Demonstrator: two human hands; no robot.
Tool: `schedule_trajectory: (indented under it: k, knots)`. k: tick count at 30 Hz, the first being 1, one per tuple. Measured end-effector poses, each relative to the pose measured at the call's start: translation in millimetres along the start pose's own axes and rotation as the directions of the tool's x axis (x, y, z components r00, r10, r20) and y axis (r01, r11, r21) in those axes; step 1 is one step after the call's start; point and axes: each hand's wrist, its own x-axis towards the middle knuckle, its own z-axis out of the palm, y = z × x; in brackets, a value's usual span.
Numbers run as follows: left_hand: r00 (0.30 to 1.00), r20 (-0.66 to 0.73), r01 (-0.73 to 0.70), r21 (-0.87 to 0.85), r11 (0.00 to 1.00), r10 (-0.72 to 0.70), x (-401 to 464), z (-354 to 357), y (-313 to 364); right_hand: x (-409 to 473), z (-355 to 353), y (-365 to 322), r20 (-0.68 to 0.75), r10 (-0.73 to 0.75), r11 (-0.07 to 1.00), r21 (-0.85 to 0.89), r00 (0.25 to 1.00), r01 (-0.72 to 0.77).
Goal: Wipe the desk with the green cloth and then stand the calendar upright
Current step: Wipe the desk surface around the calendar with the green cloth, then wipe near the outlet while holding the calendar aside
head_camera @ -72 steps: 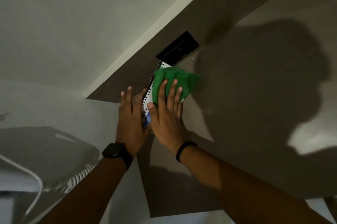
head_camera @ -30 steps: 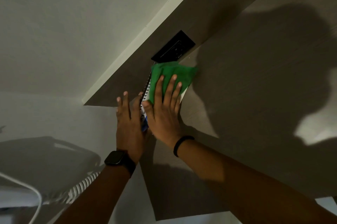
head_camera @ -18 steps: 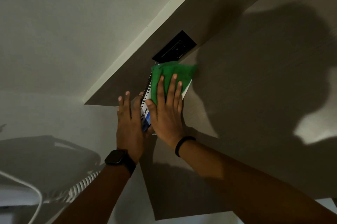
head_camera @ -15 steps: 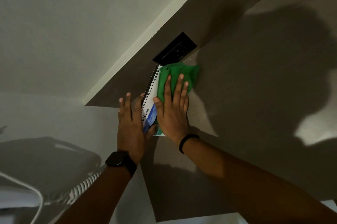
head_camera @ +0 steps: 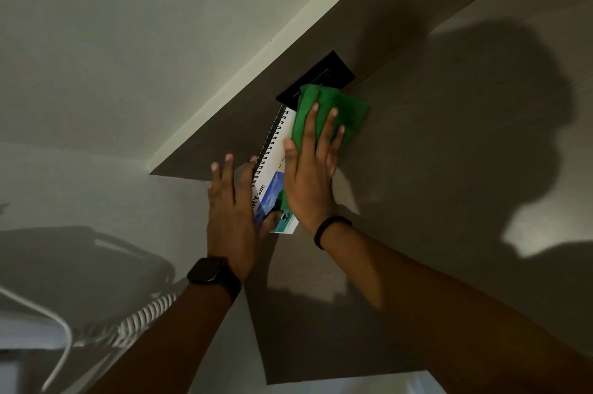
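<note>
Right hand (head_camera: pixel 309 181) flat on green cloth (head_camera: pixel 330 111) and calendar (head_camera: pixel 272 175), spiral edge toward open left hand (head_camera: pixel 229 210).

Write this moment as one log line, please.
right hand: flat on green cloth | left hand: steadying calendar | desk: calendar not upright

Cloth (head_camera: pixel 333 111) lies on the calendar (head_camera: pixel 272 165), before the socket plate (head_camera: pixel 321 77).

Head-worn, tilted down, close over desk (head_camera: pixel 449 169)
</note>
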Motion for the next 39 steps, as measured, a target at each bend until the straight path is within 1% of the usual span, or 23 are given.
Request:
schedule_trajectory:
  k: [4, 6, 8, 10, 11, 12, 14, 16, 17, 19, 21, 22, 23, 26, 27, 29, 31, 35, 39]
  knots:
    - [1.0, -0.02, -0.005, 0.0, 1.0, 0.005, -1, 0, 0, -28, -4, -7, 0.069, -0.036, 0.999, -0.02, 0.997, 0.037]
    - [1.0, -0.014, -0.011, 0.0, 1.0, 0.011, -2, -3, 2, -51, -10, -12, 0.096, -0.027, 0.996, 0.089, 0.995, 0.018]
    - [1.0, 0.012, -0.025, 0.032, 0.999, 0.024, -3, -8, 2, -67, -23, -18, 0.132, 0.014, 0.974, 0.223, 0.991, -0.043]
    - [0.999, 0.037, -0.022, 0.074, 0.997, 0.02, -4, -12, 3, -69, -45, -23, 0.202, 0.082, 0.931, 0.333, 0.976, -0.147]
    - [0.999, 0.045, -0.007, 0.087, 0.996, 0.003, -6, -15, 6, -66, -61, -26, 0.249, 0.118, 0.911, 0.359, 0.961, -0.205]
    - [0.999, 0.037, 0.01, 0.093, 0.996, -0.014, -7, -18, 10, -60, -79, -27, 0.266, 0.142, 0.908, 0.349, 0.953, -0.233]
    - [0.998, -0.055, 0.012, 0.068, 0.998, -0.008, -10, -22, 23, -43, -123, -27, 0.208, 0.143, 0.95, 0.247, 0.968, -0.193]
    - [0.984, -0.177, -0.037, 0.015, 0.999, 0.039, -10, -24, 46, -20, -175, -27, 0.155, 0.117, 0.988, 0.085, 0.981, -0.131]
    - [0.973, -0.224, -0.065, -0.02, 0.998, 0.059, -8, -23, 63, -7, -203, -27, 0.132, 0.087, 0.996, -0.015, 0.987, -0.085]
    - [0.958, -0.281, -0.1, -0.129, 0.987, 0.06, 2, -17, 108, 21, -255, -26, 0.108, -0.036, 0.976, -0.21, 0.994, 0.059]
    - [0.954, -0.297, -0.11, -0.249, 0.962, 0.033, 14, -7, 159, 48, -298, -21, 0.145, -0.137, 0.895, -0.405, 0.98, 0.185]
    - [0.957, -0.291, -0.114, -0.3, 0.947, 0.023, 21, 0, 184, 61, -315, -16, 0.171, -0.155, 0.838, -0.499, 0.973, 0.221]
    - [0.962, -0.271, -0.116, -0.336, 0.935, 0.022, 28, 9, 206, 73, -328, -9, 0.193, -0.145, 0.78, -0.581, 0.97, 0.233]
    - [0.986, -0.162, -0.097, -0.359, 0.928, 0.041, 51, 41, 260, 103, -348, 16, 0.227, -0.028, 0.617, -0.762, 0.973, 0.196]
    - [0.991, -0.124, -0.089, -0.359, 0.929, 0.047, 58, 53, 273, 110, -350, 25, 0.243, 0.004, 0.555, -0.807, 0.97, 0.2]
    - [0.996, -0.07, -0.08, -0.353, 0.932, 0.059, 69, 76, 289, 118, -351, 42, 0.277, 0.016, 0.428, -0.87, 0.961, 0.244]
    - [0.996, -0.058, -0.077, -0.339, 0.937, 0.061, 73, 95, 295, 120, -350, 56, 0.279, -0.027, 0.359, -0.894, 0.96, 0.269]
    - [0.992, -0.123, -0.072, -0.305, 0.95, 0.036, 74, 111, 297, 122, -347, 67, 0.258, -0.067, 0.341, -0.902, 0.964, 0.265]
    - [0.992, -0.12, -0.076, -0.312, 0.947, 0.04, 73, 107, 295, 121, -347, 65, 0.279, -0.049, 0.327, -0.903, 0.959, 0.279]
